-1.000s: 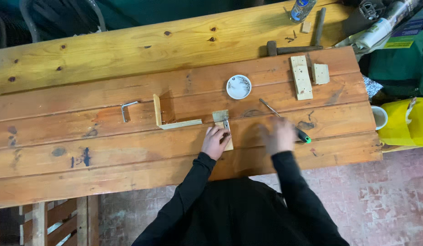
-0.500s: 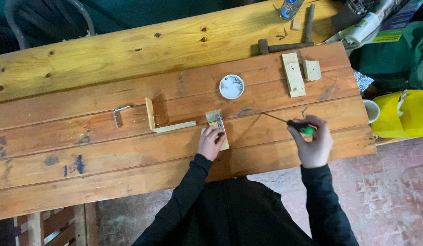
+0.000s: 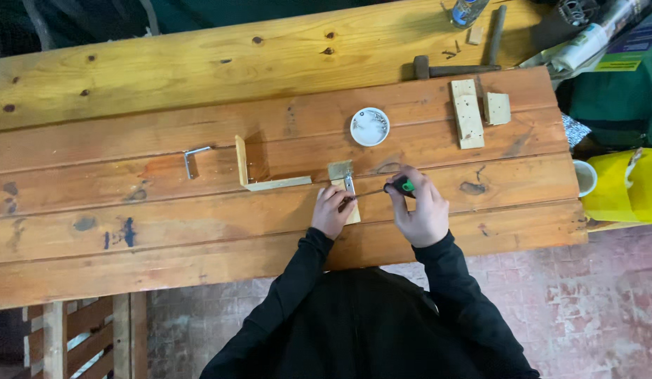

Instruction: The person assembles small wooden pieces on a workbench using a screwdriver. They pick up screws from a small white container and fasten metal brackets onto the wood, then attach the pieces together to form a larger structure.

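Note:
My left hand (image 3: 332,211) presses down on a small wooden block (image 3: 345,184) with a metal bracket (image 3: 349,184) on it, near the front of the wooden workbench (image 3: 199,231). My right hand (image 3: 425,210) grips a screwdriver (image 3: 382,189) with a black and green handle. Its thin shaft points left, and the tip reaches the bracket by my left fingers. Just left of the block stands an L-shaped wooden piece (image 3: 254,173).
A white round dish (image 3: 369,126) sits behind the block. A loose metal angle bracket (image 3: 192,158) lies at the left. Two wood offcuts (image 3: 467,112) and a hammer (image 3: 452,70) lie at the back right. A yellow container (image 3: 624,186) stands beyond the right edge.
My right hand picked the screwdriver up off the bench, swung right, then brought its tip left onto the bracket. My left hand has stayed on the block.

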